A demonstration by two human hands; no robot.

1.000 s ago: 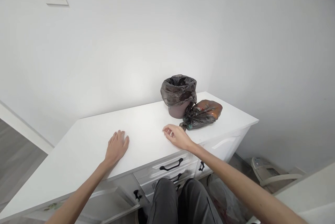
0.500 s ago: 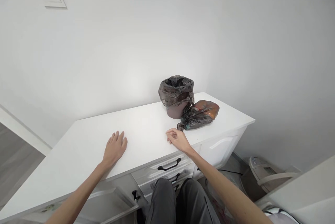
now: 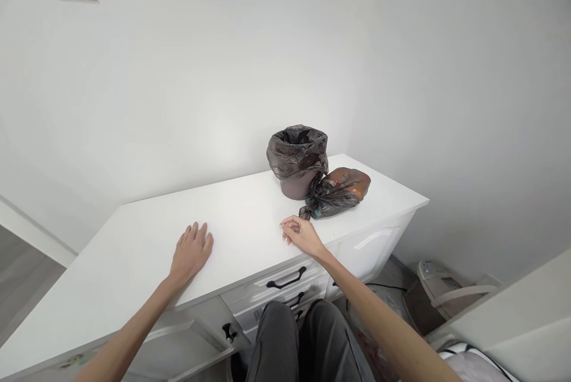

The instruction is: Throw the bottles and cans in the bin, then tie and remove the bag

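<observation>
Bag (image 3: 336,193), dark and knotted shut, lies on its side at the far right of the white cabinet top (image 3: 250,215). Its twisted neck points toward the front edge and its body touches the bin (image 3: 298,187). The knot keeps the contents in; orange and brownish shapes show through the thin plastic, but what they are cannot be told.

The bin stands upright against the wall. A dark liner (image 3: 297,147) is folded over its rim, which holds the mouth open. Its inside is in shadow, so the contents cannot be seen.

The right hand (image 3: 303,234) rests near the front edge, just short of the bag's neck and not touching it. Its fingers are loosely curled toward the thumb and nothing shows in its grasp. The left hand (image 3: 191,253) lies palm down on the top, well apart from the bag. Its fingers are spread and empty, and it seems to be propping the person. Black-handled drawers (image 3: 286,281) sit below, above the person's knees.
</observation>
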